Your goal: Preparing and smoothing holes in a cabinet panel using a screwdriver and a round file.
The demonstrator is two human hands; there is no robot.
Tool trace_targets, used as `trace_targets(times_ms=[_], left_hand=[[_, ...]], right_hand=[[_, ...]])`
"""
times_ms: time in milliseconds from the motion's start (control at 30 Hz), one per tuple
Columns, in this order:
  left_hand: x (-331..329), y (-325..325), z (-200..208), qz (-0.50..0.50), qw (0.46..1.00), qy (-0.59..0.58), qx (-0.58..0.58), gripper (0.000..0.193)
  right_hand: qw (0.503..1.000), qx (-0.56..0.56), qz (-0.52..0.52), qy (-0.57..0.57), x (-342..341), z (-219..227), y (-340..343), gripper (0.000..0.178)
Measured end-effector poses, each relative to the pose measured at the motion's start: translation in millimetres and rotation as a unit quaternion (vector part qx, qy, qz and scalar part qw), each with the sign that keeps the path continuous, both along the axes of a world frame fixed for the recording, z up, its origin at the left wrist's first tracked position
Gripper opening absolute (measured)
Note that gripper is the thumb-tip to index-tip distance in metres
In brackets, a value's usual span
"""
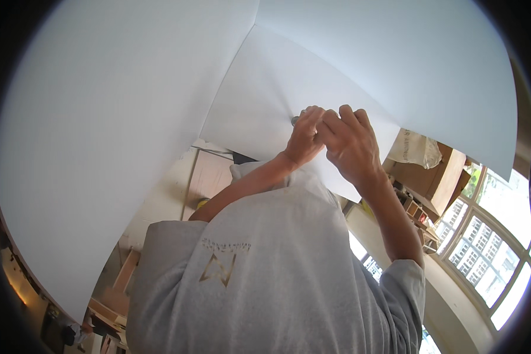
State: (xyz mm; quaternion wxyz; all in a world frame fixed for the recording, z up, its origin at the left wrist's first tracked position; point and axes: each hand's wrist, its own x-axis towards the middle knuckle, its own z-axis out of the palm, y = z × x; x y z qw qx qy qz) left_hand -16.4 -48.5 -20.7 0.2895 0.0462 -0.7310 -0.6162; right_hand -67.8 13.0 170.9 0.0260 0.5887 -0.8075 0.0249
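My two hands meet in front of a white panel (271,76), inside a corner formed by white panels. Closed, with its fingers curled, my left hand (305,137) is at a small round grey metal piece (295,121) that shows beside its knuckles. Whether the fingers grip that piece or only touch it, I cannot tell. Just to the right, my right hand (351,144) has its fingers bent and its fingertips close against the left hand. Anything between those fingers is hidden behind the hands.
A large white panel (100,118) stands close on the left, and another (395,53) on the upper right. Beyond them are wooden boxes (433,177), a translucent plastic bag (416,150) and a window (484,248) on the right. A wooden board (209,177) is at the left.
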Motion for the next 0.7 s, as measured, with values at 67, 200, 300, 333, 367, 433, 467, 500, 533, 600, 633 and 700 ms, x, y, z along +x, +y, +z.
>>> trace_targets(times_ms=[67, 200, 300, 333, 367, 433, 467, 500, 533, 600, 633, 700], left_hand=[[-12.5, 2.6, 2.0, 0.01, 0.999, 0.022, 0.033, 0.015], [-22.6, -0.3, 13.9, 0.004, 0.995, -0.033, 0.092, 0.013], [-28.2, -4.0, 19.3, 0.016, 0.994, -0.037, 0.097, 0.015], [-25.8, -4.8, 24.3, 0.003, 0.994, -0.049, 0.102, 0.016], [-25.6, -4.7, 23.2, 0.003, 0.994, -0.05, 0.101, 0.016], [-34.9, -8.2, 23.2, -0.023, 0.992, -0.083, 0.089, 0.016], [-37.8, -9.2, 23.3, -0.022, 0.993, -0.081, 0.088, 0.016], [-35.2, -11.0, 28.7, -0.036, 0.993, -0.065, 0.091, 0.016], [-32.4, -12.0, 32.3, -0.05, 0.993, -0.049, 0.095, 0.017], [-33.6, -9.7, 26.8, -0.058, 0.992, -0.073, 0.086, 0.019], [-35.1, -9.1, 23.8, -0.064, 0.992, -0.081, 0.076, 0.017], [-29.8, -5.5, 28.8, -0.062, 0.993, -0.051, 0.092, 0.01]], right_hand=[[1.0, 0.003, -0.002, -0.007, -6.8, 2.8, -2.5, 0.013], [0.998, 0.021, -0.053, 0.017, -18.9, 2.4, -4.8, 0.009], [0.996, 0.038, -0.077, -0.012, -23.2, -0.8, -5.8, 0.009], [0.995, 0.02, -0.099, -0.009, -20.6, 1.0, -4.7, 0.01], [0.993, 0.003, -0.121, -0.007, -18.3, 2.0, -3.7, 0.011], [0.991, 0.011, -0.129, -0.009, -21.7, -2.3, 1.4, 0.011], [0.99, 0.02, -0.139, -0.015, -23.5, -3.8, 2.8, 0.012], [0.99, 0.02, -0.141, -0.017, -20.8, -2.6, 2.8, 0.012], [0.989, 0.0, -0.149, -0.006, -18.1, -0.7, 1.9, 0.012], [0.987, -0.021, -0.157, 0.007, -17.4, -1.2, 3.0, 0.012], [0.986, -0.003, -0.166, 0.003, -19.5, -4.7, 6.0, 0.011], [0.984, 0.015, -0.177, -0.003, -16.8, -3.8, 7.7, 0.011]])
